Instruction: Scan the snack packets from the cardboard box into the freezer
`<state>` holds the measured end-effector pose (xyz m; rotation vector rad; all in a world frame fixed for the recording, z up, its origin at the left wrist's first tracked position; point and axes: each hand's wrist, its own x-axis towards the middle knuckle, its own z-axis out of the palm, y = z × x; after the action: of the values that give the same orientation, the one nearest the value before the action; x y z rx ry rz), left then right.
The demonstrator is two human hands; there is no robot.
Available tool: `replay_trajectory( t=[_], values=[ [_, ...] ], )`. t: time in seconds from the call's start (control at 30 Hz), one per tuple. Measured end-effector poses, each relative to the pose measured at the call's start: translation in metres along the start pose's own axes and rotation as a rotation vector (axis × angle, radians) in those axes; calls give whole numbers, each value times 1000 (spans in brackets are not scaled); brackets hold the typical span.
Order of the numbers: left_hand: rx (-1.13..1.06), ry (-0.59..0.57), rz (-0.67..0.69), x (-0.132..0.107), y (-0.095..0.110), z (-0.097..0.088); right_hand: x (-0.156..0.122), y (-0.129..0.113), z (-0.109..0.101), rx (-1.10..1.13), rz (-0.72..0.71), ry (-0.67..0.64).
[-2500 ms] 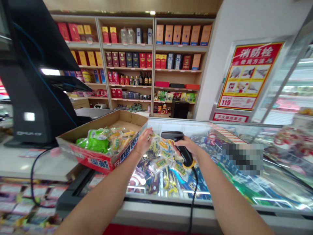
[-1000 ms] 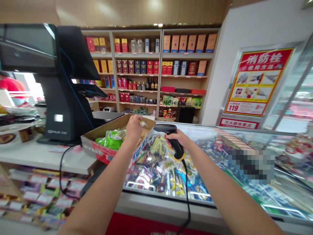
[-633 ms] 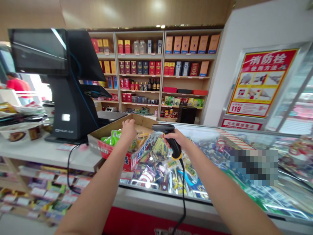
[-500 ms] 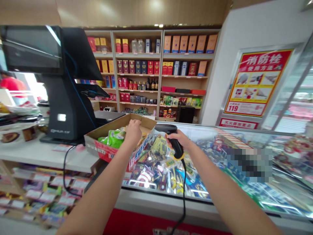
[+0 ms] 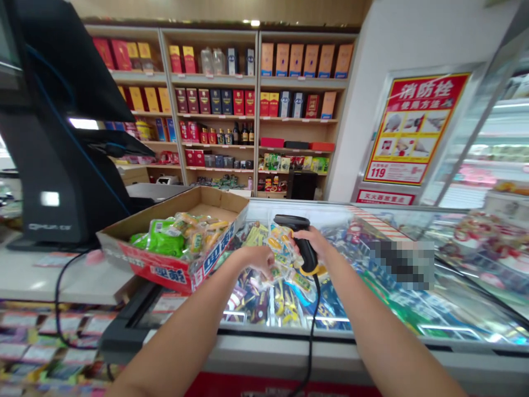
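My left hand (image 5: 259,261) is closed, its fingers curled at the edge of a clear snack packet (image 5: 280,242) with yellow-orange pieces inside. The packet is partly behind a black barcode scanner (image 5: 305,245), which my right hand (image 5: 316,242) grips by its handle. The scanner's head points left, above the packet, and a black cable hangs from its yellow-ringed base. Left of my hands, an open cardboard box (image 5: 152,270) holds green packets (image 5: 165,238) and clear packets with yellow contents (image 5: 202,237). More clear packets (image 5: 300,281) lie on the glass below the scanner.
Under my hands is a glass-topped freezer (image 5: 363,325) full of wrapped goods. A black checkout terminal (image 5: 53,165) stands at left on a white counter (image 5: 37,275). Shelves of boxed bottles (image 5: 215,102) line the back, and a red-and-yellow poster (image 5: 417,129) hangs at right.
My left hand has moved right, out of the box, to beside the scanner, with a clear snack packet now at its fingers. The right hand still holds the scanner. The view has shifted right and closer.
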<state>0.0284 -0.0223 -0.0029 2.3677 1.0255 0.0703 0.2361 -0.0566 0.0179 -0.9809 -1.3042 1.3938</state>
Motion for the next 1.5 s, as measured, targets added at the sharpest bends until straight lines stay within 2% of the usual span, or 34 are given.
replay_trajectory(
  t=[0.1, 0.17, 0.23, 0.33, 0.43, 0.53, 0.9, 1.0, 1.17, 1.37, 1.5],
  values=[
    [-216, -78, 52, -4, -10, -4, -2, 5, -3, -12, 10, -11],
    [-522, -36, 50, -6, -15, -7, -3, 6, -4, -18, 3, -27],
    [-878, 134, 58, -5, -18, -7, -4, 6, -5, -13, -11, -33],
    [-1214, 541, 73, 4, -21, -4, -5, 5, -4, -25, -14, -24],
    [-1312, 873, -6, 15, -23, 0, -7, 5, -3, -86, 3, -48],
    [-1320, 1017, -27, 21, -26, 3, -9, 6, 0, -175, 35, -101],
    [-1311, 1135, -18, 24, -20, 4, -11, 8, 5, -278, 26, -121],
    [-1278, 1130, -22, 25, -22, 5, -12, 8, 5, -286, 29, -143],
    [-1220, 1194, -27, 29, -28, 7, -11, 9, 5, -265, 33, -155],
    [-1262, 1142, -40, 27, -24, 5, -6, 15, 0, -261, 41, -151],
    [-1197, 1126, -10, 23, -19, 6, -6, 17, 2, -195, 20, -151]
  ],
)
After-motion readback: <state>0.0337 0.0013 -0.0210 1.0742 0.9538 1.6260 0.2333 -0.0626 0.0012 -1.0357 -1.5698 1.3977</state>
